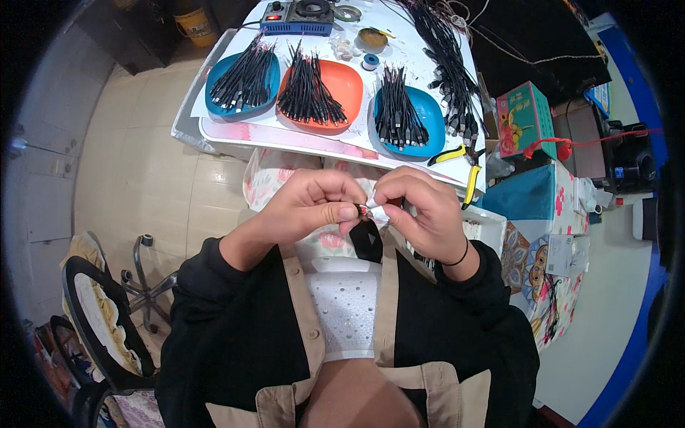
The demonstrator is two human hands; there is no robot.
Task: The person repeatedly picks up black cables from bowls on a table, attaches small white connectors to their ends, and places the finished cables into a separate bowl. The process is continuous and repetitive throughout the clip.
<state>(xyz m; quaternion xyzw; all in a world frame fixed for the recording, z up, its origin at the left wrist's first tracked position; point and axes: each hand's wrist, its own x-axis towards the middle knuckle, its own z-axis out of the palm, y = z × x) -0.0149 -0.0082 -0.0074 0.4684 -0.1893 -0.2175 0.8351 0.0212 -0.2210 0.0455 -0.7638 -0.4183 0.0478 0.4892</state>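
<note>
Out before the chest, below the table's near edge, the left hand [325, 201] pinches a black cable end [361, 210], its red wire tips aimed rightward, the short visible length lying crosswise. The right hand [427, 212] closes narrowly on those tips, fingertips whitened (wrapping, perhaps; I can't tell). Slim plug-ended black cables [308, 91] fan over a smooth, rounded orange tray [347, 82].

The left hand [308, 205] and right hand [432, 214] meet in front of the chest, fingertips pinching a small wire end [363, 211] that shows red. Beyond them, a white table [403, 44] bears two blue trays [432, 113] and an orange tray [347, 78], each holding black cables [308, 85], with yellow-handled pliers [472, 185] near its front edge.
</note>
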